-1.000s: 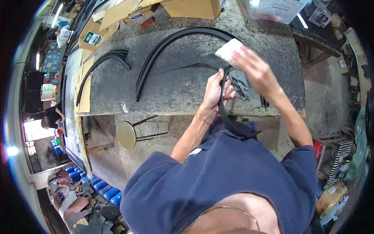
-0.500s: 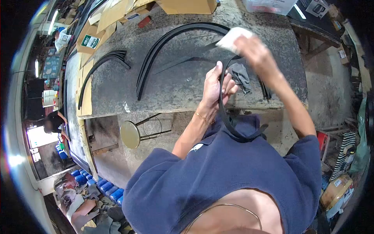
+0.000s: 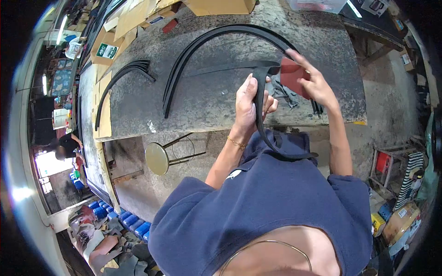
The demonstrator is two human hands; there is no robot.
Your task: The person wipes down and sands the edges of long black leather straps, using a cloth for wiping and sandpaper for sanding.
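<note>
My left hand (image 3: 247,100) is closed around a black strap (image 3: 261,99), thumb on top. One length of the strap hangs to my lap and curls against my shirt; another stretches left across the workbench. Beside it, my right hand (image 3: 318,87) grips a reddish-brown sheet that looks like sandpaper (image 3: 293,76), its forefinger stretched out. A crumpled grey cloth (image 3: 284,97) lies on the bench just under the sheet, partly hidden. Behind both hands, a bundle of long black strips (image 3: 209,33) arcs over the workbench (image 3: 202,103).
A shorter bundle of black strips (image 3: 120,73) rests at the bench's left. Cardboard boxes (image 3: 221,7) and a clear plastic bin (image 3: 317,5) line the back. A round stool (image 3: 157,158) stands below the front edge. Another person (image 3: 68,145) is at the far left.
My right hand has come down and nearer, and the sheet in it now shows its reddish-brown face instead of white. My left hand has shifted slightly left and still holds the strap.
</note>
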